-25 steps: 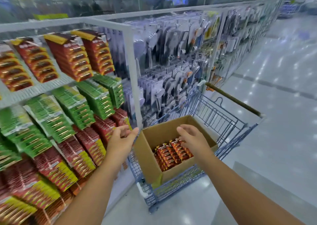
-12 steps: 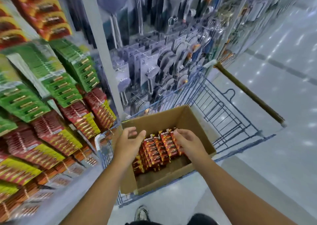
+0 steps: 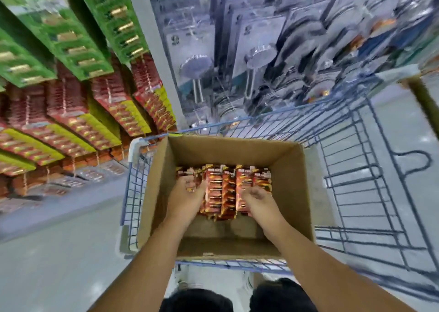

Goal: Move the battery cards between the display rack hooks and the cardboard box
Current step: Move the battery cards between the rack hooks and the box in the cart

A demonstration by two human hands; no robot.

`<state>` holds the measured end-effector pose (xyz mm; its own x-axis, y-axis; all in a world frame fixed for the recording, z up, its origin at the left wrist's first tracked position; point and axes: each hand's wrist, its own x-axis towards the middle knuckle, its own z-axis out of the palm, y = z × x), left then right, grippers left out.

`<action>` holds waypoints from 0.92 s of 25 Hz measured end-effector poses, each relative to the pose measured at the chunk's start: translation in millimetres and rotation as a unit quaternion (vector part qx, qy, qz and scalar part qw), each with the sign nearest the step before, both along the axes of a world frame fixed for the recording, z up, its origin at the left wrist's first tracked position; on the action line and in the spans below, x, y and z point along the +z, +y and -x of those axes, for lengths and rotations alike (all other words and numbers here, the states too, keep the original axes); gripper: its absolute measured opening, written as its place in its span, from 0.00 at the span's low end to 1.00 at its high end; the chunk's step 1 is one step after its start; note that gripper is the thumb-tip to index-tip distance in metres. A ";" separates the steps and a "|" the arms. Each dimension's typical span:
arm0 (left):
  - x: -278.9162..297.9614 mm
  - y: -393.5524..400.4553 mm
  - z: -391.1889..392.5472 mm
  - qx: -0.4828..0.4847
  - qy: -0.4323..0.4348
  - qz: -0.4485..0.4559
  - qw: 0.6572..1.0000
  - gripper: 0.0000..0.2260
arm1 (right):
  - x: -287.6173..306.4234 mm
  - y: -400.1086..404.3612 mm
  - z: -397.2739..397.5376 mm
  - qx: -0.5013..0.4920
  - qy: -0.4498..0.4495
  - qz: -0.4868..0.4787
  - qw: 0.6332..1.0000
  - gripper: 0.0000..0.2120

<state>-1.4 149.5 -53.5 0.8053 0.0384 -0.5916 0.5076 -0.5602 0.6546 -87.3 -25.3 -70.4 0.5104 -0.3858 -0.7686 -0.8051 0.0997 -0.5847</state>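
Both hands are down inside the cardboard box (image 3: pixel 292 193), which sits in the blue wire cart (image 3: pixel 361 193) just beside the display rack (image 3: pixel 78 112). The left hand (image 3: pixel 185 200) lies on the left end of the stack of battery cards (image 3: pixel 223 190); its fingers (image 3: pixel 193 185) are curled over the top edge of the leftmost cards and seem to clamp on them, though motion blur hides how many cards are in the hold. The right hand (image 3: pixel 259 204) rests on the right end of the same stack, fingers curled down onto the cards there; whether they pinch a card or only press it cannot be told.

The cards stand packed on edge in a row between the two hands, against the far part of the box floor. The near part of the floor, below the wrists, is bare cardboard.

As a judgement: this looks like the pick-up step of one transfer from box to rack, or the tidying of cards just set down; the direction is not shown. The rack hooks up and left of the fingers already carry thick rows of red and green cards (image 3: pixel 57 33), while a good batch remains in the box, so plenty of moving is left.
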 end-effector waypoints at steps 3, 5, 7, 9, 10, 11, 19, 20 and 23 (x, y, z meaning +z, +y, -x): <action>-36.9 -12.6 5.2 0.013 0.032 -0.001 0.999 0.21 | -36.8 -8.9 -12.1 0.038 0.022 -0.008 0.999 0.23; -57.9 -17.5 3.7 0.018 0.061 -0.005 0.998 0.23 | -57.2 -7.8 -18.4 0.044 0.035 0.003 0.998 0.22; -82.8 -20.7 1.0 0.007 0.081 -0.010 0.997 0.24 | -81.5 -4.6 -25.6 0.062 0.035 0.010 0.997 0.22; -111.1 -24.7 -5.7 -0.009 0.088 -0.023 0.996 0.22 | -107.4 0.4 -36.0 0.071 0.035 0.013 0.997 0.22; -122.9 -27.1 -9.7 -0.014 0.094 -0.030 0.995 0.21 | -119.6 2.7 -40.8 0.076 0.036 0.015 0.996 0.24; -135.0 -29.6 -13.8 -0.020 0.101 -0.039 0.994 0.20 | -133.1 5.2 -44.8 0.079 0.042 0.018 0.996 0.25; -193.1 -47.7 -33.4 0.001 0.115 -0.101 0.988 0.16 | -188.0 22.8 -65.6 0.052 0.055 0.083 0.994 0.22; -195.0 -48.5 -34.6 0.008 0.112 -0.102 0.988 0.16 | -191.2 25.3 -67.5 0.057 0.059 0.097 0.992 0.24; -198.5 -49.6 -36.2 -0.006 0.109 -0.093 0.990 0.19 | -197.6 23.6 -69.2 0.028 0.055 0.105 0.993 0.21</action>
